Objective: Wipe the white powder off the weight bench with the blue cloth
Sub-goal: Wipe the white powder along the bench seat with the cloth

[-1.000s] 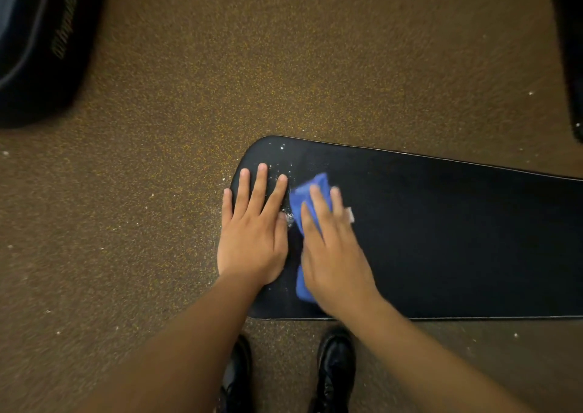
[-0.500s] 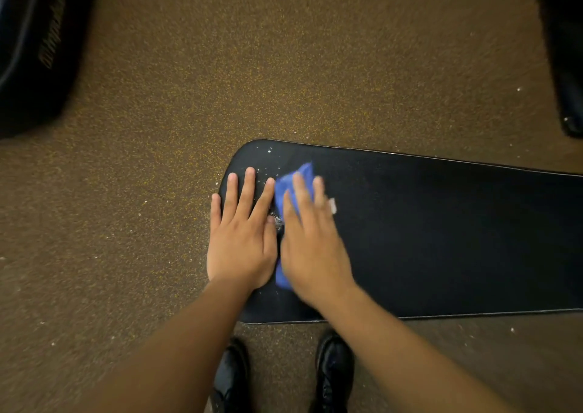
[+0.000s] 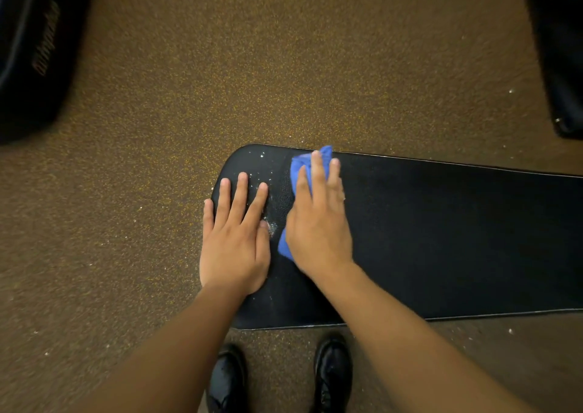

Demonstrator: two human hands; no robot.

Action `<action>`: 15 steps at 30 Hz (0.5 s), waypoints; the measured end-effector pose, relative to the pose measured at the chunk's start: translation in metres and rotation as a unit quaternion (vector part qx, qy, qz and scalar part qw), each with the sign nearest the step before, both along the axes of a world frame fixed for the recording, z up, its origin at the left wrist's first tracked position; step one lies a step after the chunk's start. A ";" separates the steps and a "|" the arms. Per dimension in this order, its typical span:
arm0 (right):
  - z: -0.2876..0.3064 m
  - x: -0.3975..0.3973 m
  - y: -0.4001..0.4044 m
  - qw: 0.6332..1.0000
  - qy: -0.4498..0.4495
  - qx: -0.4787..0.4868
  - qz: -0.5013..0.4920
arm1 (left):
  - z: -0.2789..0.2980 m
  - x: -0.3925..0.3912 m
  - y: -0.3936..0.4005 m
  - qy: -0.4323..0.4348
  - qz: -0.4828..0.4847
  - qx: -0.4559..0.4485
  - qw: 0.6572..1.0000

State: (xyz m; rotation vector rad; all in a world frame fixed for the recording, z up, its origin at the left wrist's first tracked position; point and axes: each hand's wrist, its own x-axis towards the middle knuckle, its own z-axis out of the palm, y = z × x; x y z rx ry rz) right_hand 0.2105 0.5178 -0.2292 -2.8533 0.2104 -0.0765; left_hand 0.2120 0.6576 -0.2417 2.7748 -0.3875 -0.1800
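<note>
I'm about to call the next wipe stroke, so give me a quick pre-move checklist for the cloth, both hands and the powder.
1. Blue cloth under the right hand, flat on the weight bench: ok.
2. Left hand pressed flat on the bench end, bracing: ok.
3. White powder gone: not ok; a clump sits by the left thumb, specks near the end.
4. Left hand clear of the powder: not ok, it borders it.
5. Powder under the left palm: cannot tell.
6. Floor free of specks: not ok.

We see our own bare forearms (image 3: 394, 327), no sleeves or jewellery, above glossy black lace-up shoes (image 3: 332, 378) with rounded toes.
</note>
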 end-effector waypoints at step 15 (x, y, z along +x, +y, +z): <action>0.000 0.007 -0.013 0.999 0.004 -0.008 -0.039 | 0.003 -0.001 -0.002 0.008 -0.002 0.010 1.000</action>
